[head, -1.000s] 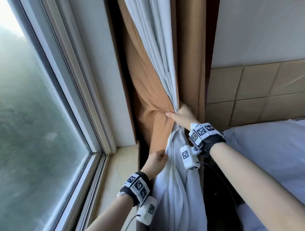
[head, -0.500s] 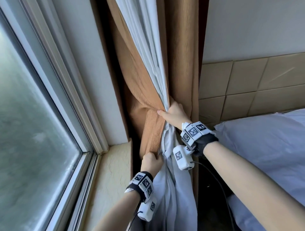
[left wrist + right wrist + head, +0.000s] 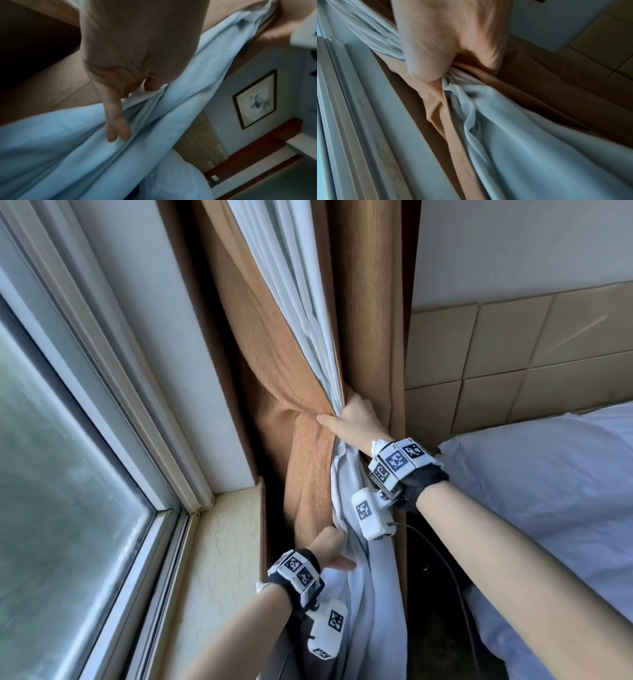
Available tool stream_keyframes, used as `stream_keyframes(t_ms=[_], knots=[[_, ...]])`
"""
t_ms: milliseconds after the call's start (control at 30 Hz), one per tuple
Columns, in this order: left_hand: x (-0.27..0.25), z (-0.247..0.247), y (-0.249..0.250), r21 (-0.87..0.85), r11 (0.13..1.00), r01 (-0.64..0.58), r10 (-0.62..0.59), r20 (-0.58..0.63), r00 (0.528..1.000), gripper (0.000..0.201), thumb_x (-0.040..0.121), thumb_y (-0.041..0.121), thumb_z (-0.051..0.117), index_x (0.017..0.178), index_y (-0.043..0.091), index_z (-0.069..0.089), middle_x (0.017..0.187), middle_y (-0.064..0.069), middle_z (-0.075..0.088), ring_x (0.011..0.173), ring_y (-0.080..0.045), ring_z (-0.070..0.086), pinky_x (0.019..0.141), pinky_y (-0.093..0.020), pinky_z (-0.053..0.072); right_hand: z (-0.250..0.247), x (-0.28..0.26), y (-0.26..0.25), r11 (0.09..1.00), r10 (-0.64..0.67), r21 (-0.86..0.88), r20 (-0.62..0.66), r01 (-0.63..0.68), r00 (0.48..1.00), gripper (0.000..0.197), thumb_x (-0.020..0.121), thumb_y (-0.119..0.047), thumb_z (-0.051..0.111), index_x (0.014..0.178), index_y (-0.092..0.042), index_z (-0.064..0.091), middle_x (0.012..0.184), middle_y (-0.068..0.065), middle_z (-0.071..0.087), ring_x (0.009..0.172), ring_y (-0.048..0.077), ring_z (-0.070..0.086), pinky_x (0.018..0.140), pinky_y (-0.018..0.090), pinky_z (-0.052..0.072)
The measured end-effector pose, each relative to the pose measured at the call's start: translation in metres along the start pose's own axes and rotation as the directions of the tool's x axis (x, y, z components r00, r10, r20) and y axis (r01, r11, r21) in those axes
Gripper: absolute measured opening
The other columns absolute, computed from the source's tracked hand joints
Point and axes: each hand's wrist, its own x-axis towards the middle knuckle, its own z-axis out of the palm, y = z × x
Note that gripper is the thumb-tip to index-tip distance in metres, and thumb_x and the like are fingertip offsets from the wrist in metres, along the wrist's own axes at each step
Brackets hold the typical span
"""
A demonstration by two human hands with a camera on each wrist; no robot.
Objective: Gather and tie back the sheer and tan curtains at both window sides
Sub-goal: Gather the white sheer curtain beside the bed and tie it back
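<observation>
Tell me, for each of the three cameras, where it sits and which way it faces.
Head: worn high, facing down at the window corner; both forearms, left hand and right hand show.
Left wrist: looks along the hand at the sheer curtain.
Right wrist: looks along the hand bunching the tan curtain.
Shared: both curtains appear in all views.

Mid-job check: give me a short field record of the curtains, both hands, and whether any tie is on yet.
sheer curtain: bunched with the tan one, loose folds hang below
tan curtain: pulled toward the wall side and gathered at the grip
right hand: grips both curtains at the gather
left hand: lower down, holds sheer folds, two fingers extended
tie: none visible
window sill: left of the curtains
</observation>
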Motion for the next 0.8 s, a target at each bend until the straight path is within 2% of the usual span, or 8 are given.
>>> stream_keyframes(t_ms=[67,133,233,300,367,467,667,800], knots=[[0.003,0.003,-0.011,0.055,0.996,0.070,-0.069,-0.012,0.998,0.030,0.095,0.009,0.037,0.121,0.002,0.051,0.114,-0.020,0.064,0.083,-0.033,0.070,0.063,-0.036,0.061,-0.002,0.001,0.003,1.000,-0.007,0.008,0.008,0.007,1.000,0.052,0.079,-0.037,0.070,0.125,-0.016,0.057,0.116,0.008,0.066,0.109,0.027,0.061,0.098,0.034,0.048],[0.016,-0.005,-0.026,0.127,0.990,0.055,-0.050,-0.035,0.998,0.034,0.091,0.008,0.049,0.125,0.003,0.052,0.114,-0.018,0.064,0.090,-0.030,0.067,0.069,-0.035,0.060,-0.006,0.001,0.005,1.000,-0.021,0.010,0.015,0.020,1.000,0.053,0.079,-0.036,0.070,0.127,-0.017,0.056,0.117,0.008,0.066,0.110,0.027,0.061,0.098,0.033,0.048],[0.064,-0.019,-0.075,0.256,0.957,0.138,-0.122,-0.076,0.990,0.054,0.085,0.029,0.068,0.131,0.017,0.044,0.136,-0.016,0.051,0.116,-0.029,0.054,0.097,-0.037,0.046,-0.010,0.003,0.010,0.999,-0.034,0.016,0.028,0.034,0.999,0.054,0.079,-0.036,0.070,0.128,-0.018,0.055,0.117,0.007,0.066,0.111,0.028,0.060,0.098,0.033,0.047],[0.073,-0.019,-0.095,0.465,0.846,0.261,-0.160,-0.246,0.956,0.062,0.097,0.040,0.046,0.149,0.016,0.024,0.149,-0.007,0.040,0.131,-0.025,0.044,0.108,-0.037,0.037,-0.013,0.005,0.014,0.999,-0.050,0.024,0.037,0.049,0.998,0.054,0.080,-0.035,0.070,0.130,-0.019,0.053,0.117,0.006,0.066,0.111,0.027,0.060,0.098,0.032,0.047],[0.064,-0.023,-0.102,0.763,0.589,0.267,0.029,-0.350,0.936,0.060,0.099,0.031,0.036,0.152,0.015,0.013,0.146,0.001,0.043,0.128,-0.021,0.049,0.100,-0.037,0.045,-0.015,0.006,0.018,0.997,-0.067,0.039,0.044,0.066,0.997,0.053,0.082,-0.032,0.069,0.131,-0.019,0.052,0.117,0.005,0.067,0.112,0.026,0.060,0.099,0.031,0.046],[0.048,-0.017,-0.106,0.951,0.242,0.190,0.064,-0.212,0.975,0.044,0.096,0.015,0.040,0.140,0.013,0.044,0.135,-0.001,0.054,0.120,-0.021,0.057,0.091,-0.036,0.051,-0.015,0.009,0.018,0.996,-0.081,0.035,0.061,0.079,0.995,0.053,0.083,-0.033,0.068,0.131,-0.019,0.051,0.115,0.003,0.067,0.111,0.025,0.060,0.100,0.032,0.046],[0.024,0.025,-0.146,0.989,0.115,-0.098,-0.019,0.101,0.995,0.050,0.091,0.009,0.048,0.139,0.001,0.037,0.147,-0.019,0.033,0.132,-0.032,0.042,0.096,-0.035,0.041,-0.013,0.019,0.016,0.996,-0.089,0.012,0.096,0.088,0.991,0.048,0.083,-0.034,0.068,0.128,-0.019,0.056,0.113,0.001,0.068,0.108,0.023,0.061,0.097,0.029,0.046],[0.000,0.017,-0.154,0.993,0.103,0.058,-0.094,-0.049,0.994,0.052,0.090,0.010,0.052,0.140,0.002,0.037,0.142,-0.014,0.044,0.128,-0.029,0.049,0.100,-0.036,0.045,-0.019,0.020,0.015,0.997,-0.079,0.008,0.105,0.078,0.991,0.051,0.083,-0.034,0.069,0.130,-0.017,0.055,0.118,0.003,0.066,0.112,0.024,0.060,0.098,0.029,0.045]])
